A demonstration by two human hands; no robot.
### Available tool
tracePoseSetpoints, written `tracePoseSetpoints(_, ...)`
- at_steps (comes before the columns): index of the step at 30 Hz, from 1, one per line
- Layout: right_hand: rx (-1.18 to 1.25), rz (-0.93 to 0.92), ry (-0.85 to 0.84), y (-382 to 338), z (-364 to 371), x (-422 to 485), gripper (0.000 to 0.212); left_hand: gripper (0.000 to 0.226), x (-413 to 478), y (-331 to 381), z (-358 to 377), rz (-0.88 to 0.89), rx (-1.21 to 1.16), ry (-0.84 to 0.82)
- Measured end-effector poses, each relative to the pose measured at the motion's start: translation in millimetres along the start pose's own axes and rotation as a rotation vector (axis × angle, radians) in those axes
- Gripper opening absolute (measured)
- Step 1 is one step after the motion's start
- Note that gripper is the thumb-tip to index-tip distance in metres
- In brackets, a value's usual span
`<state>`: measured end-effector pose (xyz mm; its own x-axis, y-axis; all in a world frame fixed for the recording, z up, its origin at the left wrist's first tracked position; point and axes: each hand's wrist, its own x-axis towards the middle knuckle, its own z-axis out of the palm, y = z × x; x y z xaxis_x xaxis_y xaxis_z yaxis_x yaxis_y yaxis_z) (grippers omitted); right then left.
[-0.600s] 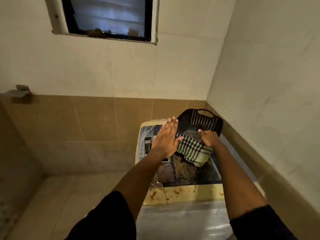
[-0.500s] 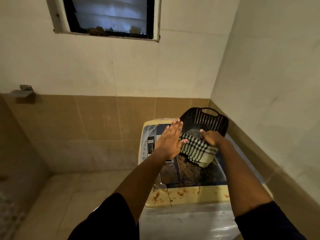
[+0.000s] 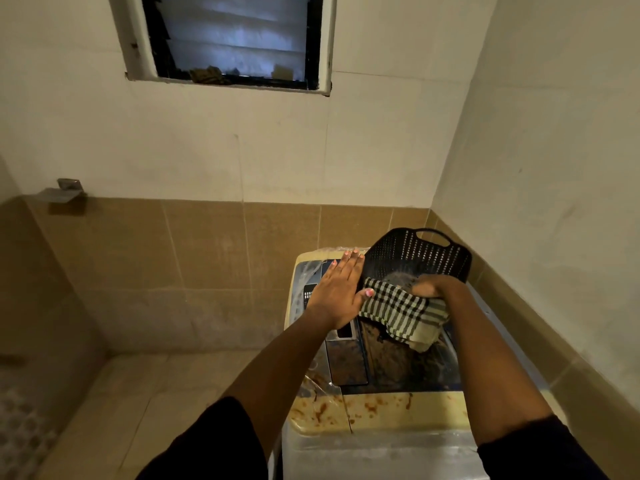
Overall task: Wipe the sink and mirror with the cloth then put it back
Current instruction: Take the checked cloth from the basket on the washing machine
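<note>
My right hand point(image 3: 431, 287) is closed around the upper edge of the green, black and cream checked cloth point(image 3: 401, 311), fingers curled into the fabric just at the mouth of the black perforated plastic basket point(image 3: 420, 256) that leans in the corner on top of the yellowed, stained washing machine point(image 3: 377, 412). The cloth hangs down from that grip and drapes toward me, its long side running left to right between my two hands, its lower fold loose over the machine's dark lid. My left hand point(image 3: 341, 294) is spread flat and open, fingers straight and together, palm down over the machine's control panel; its thumb tip touches the left edge of the cloth but it grips nothing. So the cloth lies directly under and in front of the right hand, and the right is the one that has it. No sink or mirror shows from here, so I judge I am either collecting the cloth or returning it to the basket; I cannot tell which.
</note>
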<state>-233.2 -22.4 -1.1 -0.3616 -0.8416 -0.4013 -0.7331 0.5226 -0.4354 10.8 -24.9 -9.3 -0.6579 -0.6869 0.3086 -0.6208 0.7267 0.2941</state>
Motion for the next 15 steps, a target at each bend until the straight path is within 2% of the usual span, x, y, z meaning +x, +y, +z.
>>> tracePoseSetpoints(3,-0.059,-0.08,0.023,-16.7,-13.2,-28.5,0.041,0.068,-0.5,1.5,-7.6,-0.032,-0.049,0.03)
tracePoseSetpoints(8,0.006,-0.465,0.248,-60.2,-17.7,-82.9,0.026,0.076,-11.8,-10.5,-29.8,-0.055,-0.049,0.025)
tracePoseSetpoints(10,-0.073,-0.641,0.23,-85.1,-4.0,-106.4,0.022,0.083,-22.8,-17.3,-45.9,-0.049,-0.101,0.014)
tracePoseSetpoints(13,-0.216,-0.847,0.189,-127.3,27.3,-137.4,0.024,0.095,-46.3,-26.4,-77.1,-0.074,-0.374,-0.022)
tracePoseSetpoints(15,-0.271,-0.952,0.17,-155.5,55.7,-152.5,0.023,0.09,-73.2,-40.0,-98.5,-0.101,-0.437,-0.083)
